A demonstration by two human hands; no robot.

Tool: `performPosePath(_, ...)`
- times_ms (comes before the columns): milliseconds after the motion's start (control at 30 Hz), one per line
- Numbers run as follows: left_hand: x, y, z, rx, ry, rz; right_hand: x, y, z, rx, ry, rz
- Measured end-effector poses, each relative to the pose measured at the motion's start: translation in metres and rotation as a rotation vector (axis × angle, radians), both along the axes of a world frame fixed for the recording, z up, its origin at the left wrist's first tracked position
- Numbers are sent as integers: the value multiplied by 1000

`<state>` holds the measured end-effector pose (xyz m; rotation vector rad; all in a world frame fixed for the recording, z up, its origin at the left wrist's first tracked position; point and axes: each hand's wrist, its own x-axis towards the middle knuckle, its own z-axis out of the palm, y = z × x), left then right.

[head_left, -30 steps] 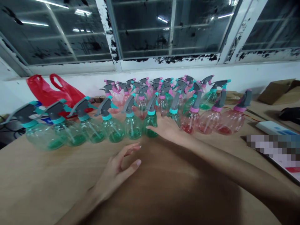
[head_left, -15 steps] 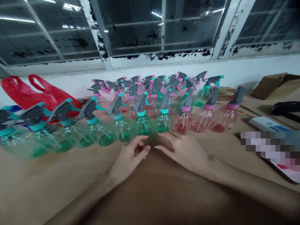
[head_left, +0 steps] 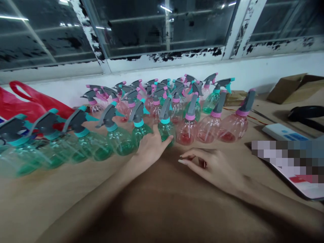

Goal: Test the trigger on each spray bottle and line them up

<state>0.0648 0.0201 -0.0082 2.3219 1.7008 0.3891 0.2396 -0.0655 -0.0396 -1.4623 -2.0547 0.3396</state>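
Note:
My left hand [head_left: 151, 145] reaches into the front row of spray bottles. Its fingers and thumb are around the lower body of a green spray bottle [head_left: 165, 128] with a turquoise collar and grey head, which stands upright on the table. Just left of that hand is another green spray bottle [head_left: 141, 130], partly covered by it. My right hand [head_left: 212, 165] is held over the table in front of a pink spray bottle [head_left: 187, 132], its fingers curled with a gap between thumb and forefinger and nothing in them.
More green bottles [head_left: 98, 146] line the left, and pink ones [head_left: 233, 128] the right. Several bottles [head_left: 155, 108] crowd behind. A red plastic bag [head_left: 48, 104] lies far left. An open cardboard box [head_left: 291, 89], a black object [head_left: 307, 114] and a white-blue box [head_left: 285, 131] are right.
My right hand has drawn back from the front row toward me and to the right. My left hand has moved forward onto a green spray bottle. The camera view has shifted right.

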Motion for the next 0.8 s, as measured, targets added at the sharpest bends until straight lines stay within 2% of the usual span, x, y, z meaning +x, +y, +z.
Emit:
performPosePath(100,-4,-7,0,-4,22,5,1,5,-1,9,21,-41)
performPosePath(233,-12,-30,3,56,71,-18,-2,10,-13,67,-9,-157)
performPosePath(300,-16,-46,3,49,73,-30,-5,8,-20,53,10,-122)
performPosePath(433,-26,-76,1,-18,118,-27,-15,-3,-31,-35,131,74)
performPosePath(500,-32,-86,1,-35,131,-21,-21,-8,-33,-54,190,91)
performPosePath(600,-40,-91,3,60,130,-19,-27,-14,-33,-71,229,77)
performPosePath(700,-42,-86,9,165,2,-55,-31,-14,-33,-55,215,80)
performPosePath(800,-36,-75,17,131,-285,-183,-37,-14,-33,-15,192,109)
